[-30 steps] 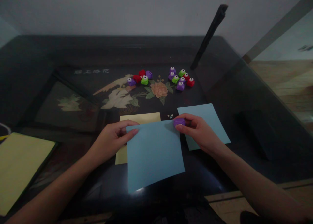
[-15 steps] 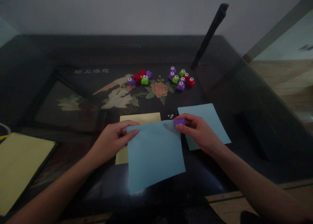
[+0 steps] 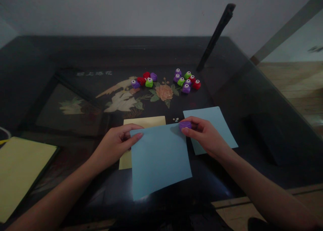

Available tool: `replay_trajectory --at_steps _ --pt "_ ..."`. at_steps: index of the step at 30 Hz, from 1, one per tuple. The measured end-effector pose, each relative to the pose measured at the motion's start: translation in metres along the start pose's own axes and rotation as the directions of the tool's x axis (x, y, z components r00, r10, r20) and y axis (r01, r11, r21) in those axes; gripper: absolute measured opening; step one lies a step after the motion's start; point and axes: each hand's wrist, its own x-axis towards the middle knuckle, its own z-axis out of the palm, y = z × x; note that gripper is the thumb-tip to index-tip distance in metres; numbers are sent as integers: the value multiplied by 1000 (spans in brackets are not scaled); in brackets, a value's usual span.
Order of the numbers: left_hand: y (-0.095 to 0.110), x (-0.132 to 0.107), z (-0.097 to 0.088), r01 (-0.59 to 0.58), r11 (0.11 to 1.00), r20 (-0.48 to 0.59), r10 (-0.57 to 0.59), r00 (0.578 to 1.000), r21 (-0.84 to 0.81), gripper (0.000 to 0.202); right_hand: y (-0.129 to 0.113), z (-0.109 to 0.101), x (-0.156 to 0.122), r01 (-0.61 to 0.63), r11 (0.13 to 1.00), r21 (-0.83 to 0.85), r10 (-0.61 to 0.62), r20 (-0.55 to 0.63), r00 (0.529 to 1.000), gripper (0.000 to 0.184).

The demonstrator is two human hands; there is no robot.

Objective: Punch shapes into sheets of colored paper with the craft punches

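A sheet of blue paper (image 3: 161, 160) is held up in front of me, tilted. My left hand (image 3: 119, 143) pinches its upper left corner between thumb and fingers. At its upper right corner, my right hand (image 3: 202, 131) is closed on a small purple paper punch (image 3: 185, 124), which sits over the paper's edge. Whether the punch is pressed down I cannot tell. Tiny paper cut-outs (image 3: 176, 119) lie on the table just beyond the sheet. Partly hidden behind the sheet is a yellow sheet (image 3: 146, 120). A second blue sheet (image 3: 222, 126) lies flat under my right hand.
Several purple, green and red punches stand in a left group (image 3: 145, 80) and a right group (image 3: 186, 80) on the dark glossy table (image 3: 88, 52). Yellow paper (image 3: 22, 170) lies at the left. A black stick-like object (image 3: 215, 37) rises at the back right.
Almost nothing differs. The held blue sheet has shifted very slightly, and both hands keep their grip.
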Motion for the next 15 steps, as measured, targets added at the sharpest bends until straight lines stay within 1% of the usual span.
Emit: replay_trajectory --at_steps 5,10,15 --pt "0 0 0 -6 1000 4 6 1000 3 33 0 0 0 -6 1000 5 6 3 1000 26" --pt "-1 0 0 -9 1000 -2 9 1000 7 33 -2 0 0 6 1000 -13 -6 24 1000 22" --pt "-2 0 0 -8 1000 7 8 1000 10 32 -1 0 -1 21 1000 -8 -21 15 1000 20"
